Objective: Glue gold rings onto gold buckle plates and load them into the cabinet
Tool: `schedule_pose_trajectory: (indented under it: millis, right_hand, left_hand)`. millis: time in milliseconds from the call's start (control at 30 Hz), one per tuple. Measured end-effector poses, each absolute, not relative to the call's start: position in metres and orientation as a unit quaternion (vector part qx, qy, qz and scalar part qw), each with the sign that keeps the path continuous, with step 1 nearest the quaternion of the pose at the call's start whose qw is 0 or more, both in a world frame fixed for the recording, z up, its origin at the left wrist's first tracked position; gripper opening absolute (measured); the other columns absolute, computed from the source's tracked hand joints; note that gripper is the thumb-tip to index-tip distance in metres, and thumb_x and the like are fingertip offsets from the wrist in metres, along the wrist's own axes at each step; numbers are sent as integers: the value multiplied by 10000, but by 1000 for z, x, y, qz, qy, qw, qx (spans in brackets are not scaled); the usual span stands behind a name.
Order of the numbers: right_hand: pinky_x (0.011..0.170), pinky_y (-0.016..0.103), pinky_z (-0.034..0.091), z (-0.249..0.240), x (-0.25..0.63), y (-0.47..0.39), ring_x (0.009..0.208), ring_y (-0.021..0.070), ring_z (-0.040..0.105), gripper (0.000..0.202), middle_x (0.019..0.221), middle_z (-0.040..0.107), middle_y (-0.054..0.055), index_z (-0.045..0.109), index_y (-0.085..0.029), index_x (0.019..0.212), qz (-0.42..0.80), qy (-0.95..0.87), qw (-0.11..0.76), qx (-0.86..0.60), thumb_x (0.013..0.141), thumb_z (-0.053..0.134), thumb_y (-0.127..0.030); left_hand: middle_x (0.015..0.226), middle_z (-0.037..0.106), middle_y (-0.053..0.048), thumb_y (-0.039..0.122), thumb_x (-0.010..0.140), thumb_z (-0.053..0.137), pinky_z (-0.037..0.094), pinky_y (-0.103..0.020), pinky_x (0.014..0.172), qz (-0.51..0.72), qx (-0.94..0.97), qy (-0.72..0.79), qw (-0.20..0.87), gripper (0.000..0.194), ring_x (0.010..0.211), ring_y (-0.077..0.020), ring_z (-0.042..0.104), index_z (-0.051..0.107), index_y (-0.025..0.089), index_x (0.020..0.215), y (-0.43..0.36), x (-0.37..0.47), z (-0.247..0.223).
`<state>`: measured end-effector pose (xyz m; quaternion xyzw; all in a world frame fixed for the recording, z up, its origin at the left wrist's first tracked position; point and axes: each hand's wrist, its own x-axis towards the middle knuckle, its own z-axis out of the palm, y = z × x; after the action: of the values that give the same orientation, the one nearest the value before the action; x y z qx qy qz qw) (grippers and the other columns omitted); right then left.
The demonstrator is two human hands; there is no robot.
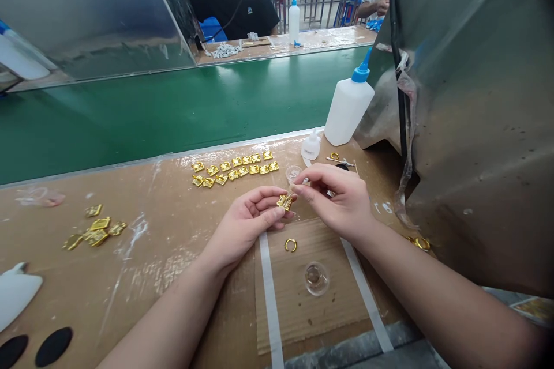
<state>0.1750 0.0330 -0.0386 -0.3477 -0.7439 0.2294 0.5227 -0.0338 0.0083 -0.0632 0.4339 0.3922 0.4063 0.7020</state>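
My left hand [249,219] pinches a small gold-coloured metal piece [284,202] between thumb and fingers, its patterned face turned up. Against that piece, my right hand [341,196] holds a thin pale stick [291,190] between thumb and forefinger; its far end is too small to make out. Just below the hands a gold ring [291,245] lies on a taped cardboard sheet [298,323], near a small clear round cup [317,278]. Behind my right fingers stands another small clear cup [293,173], partly covered.
Rows of gold pieces [242,170] lie beyond my left hand; a loose pile [97,234] sits left. A small glue bottle [310,146] and a large white bottle [348,109] stand behind. Metal panels [476,98] flank the bench. A person [238,0] sits across the green belt [173,109].
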Motion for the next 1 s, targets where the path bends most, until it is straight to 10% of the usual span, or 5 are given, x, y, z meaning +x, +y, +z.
schedule_pose_trajectory:
  millis: [1000]
  right_hand:
    - [544,290,425,-38,178,37,562,107,526,74,734,714,-14,767,-225,900,213,-674,573,-416,942,745,-281]
  left_hand:
    - [1258,746,-103,313,889,848,606,-214,766,408,435,402,695,345,964,-180,761,703,205,1182,9,-33,-61]
